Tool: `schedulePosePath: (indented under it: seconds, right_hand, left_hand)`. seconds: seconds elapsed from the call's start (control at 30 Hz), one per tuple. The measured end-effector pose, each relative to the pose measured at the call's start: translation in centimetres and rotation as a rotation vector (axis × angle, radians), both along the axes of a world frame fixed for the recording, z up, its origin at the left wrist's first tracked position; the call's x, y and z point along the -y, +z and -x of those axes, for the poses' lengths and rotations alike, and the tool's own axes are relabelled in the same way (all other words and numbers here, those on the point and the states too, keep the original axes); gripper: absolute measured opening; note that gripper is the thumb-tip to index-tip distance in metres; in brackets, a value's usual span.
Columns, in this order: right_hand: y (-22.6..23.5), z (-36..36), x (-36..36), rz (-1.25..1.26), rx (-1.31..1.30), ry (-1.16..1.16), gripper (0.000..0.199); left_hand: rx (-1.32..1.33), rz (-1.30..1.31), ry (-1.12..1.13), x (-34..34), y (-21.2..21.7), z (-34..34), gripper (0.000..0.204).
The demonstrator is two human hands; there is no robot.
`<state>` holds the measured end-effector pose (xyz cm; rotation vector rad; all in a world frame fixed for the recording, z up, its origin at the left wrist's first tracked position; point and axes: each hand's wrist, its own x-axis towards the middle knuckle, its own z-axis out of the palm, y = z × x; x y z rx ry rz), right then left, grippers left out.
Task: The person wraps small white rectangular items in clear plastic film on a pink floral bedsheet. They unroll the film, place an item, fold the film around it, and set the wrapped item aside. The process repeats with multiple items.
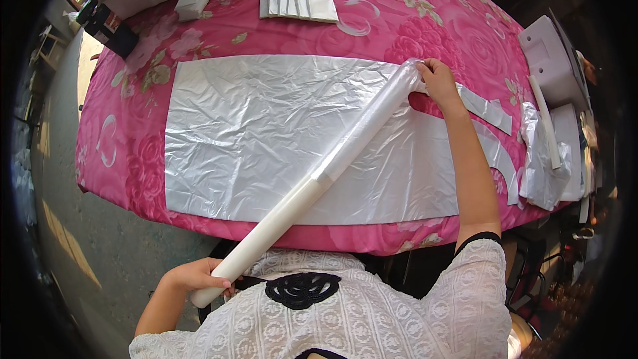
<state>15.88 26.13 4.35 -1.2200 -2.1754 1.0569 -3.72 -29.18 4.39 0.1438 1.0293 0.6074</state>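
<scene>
A long white tube (269, 229) slants across in front of me, from my lap up over the table. Its near end rests in my left hand (198, 276), the fingers wrapped round it. The far half carries a clear, shiny plastic sleeve (369, 129). At the far right tip, my right hand (438, 81) pinches the gathered end of that sleeve. Beneath the tube lies a flat, wrinkled silvery-white plastic bag (246, 126), with two cut-out handle strips (488, 108) toward the right. Whether it is one layer or several, I cannot tell.
A pink floral cloth (126, 159) covers the table. Folded white packets (299, 6) lie in a row at the back, with more piles (194, 1) to their left. A dark bottle (109, 30) stands far left. White foam boxes (548, 53) and crumpled plastic (541, 159) crowd the right edge.
</scene>
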Motion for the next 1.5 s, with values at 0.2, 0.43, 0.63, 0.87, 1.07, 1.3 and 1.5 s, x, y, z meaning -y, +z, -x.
schedulePosePath:
  seconds: [0.2,0.43,0.63,0.87,1.07,1.3,1.5]
  right_hand:
    - [-0.7,0.1,-0.2,0.003,-0.079,0.072,0.019]
    - [-0.8,5.7,5.6,0.098,-0.068,0.285,0.019]
    - [-0.3,7.7,6.6,0.085,-0.025,0.364,0.021]
    - [0.4,8.2,6.5,0.075,0.029,0.304,0.025]
    - [4.9,3.7,15.1,-0.074,0.003,0.492,0.034]
    - [1.5,-2.5,20.5,-0.471,0.249,0.565,0.056]
    - [0.3,-6.3,11.8,-0.614,0.345,0.058,0.052]
  left_hand:
    - [-0.305,-0.167,-0.482,-1.6,2.2,2.7,0.047]
    - [-1.27,-0.731,-0.731,-16.1,6.5,1.0,0.042]
    - [-1.608,-1.672,-0.51,-19.7,2.9,-1.7,0.048]
    - [-1.293,-1.521,-0.889,-19.2,-1.0,-4.6,0.082]
    - [-1.371,-1.491,-0.883,-18.4,-1.5,-5.9,0.082]
    - [-1.355,-1.394,-0.901,-18.0,-1.2,-6.7,0.083]
    - [-1.274,-1.43,-0.862,-18.3,-0.5,-5.5,0.083]
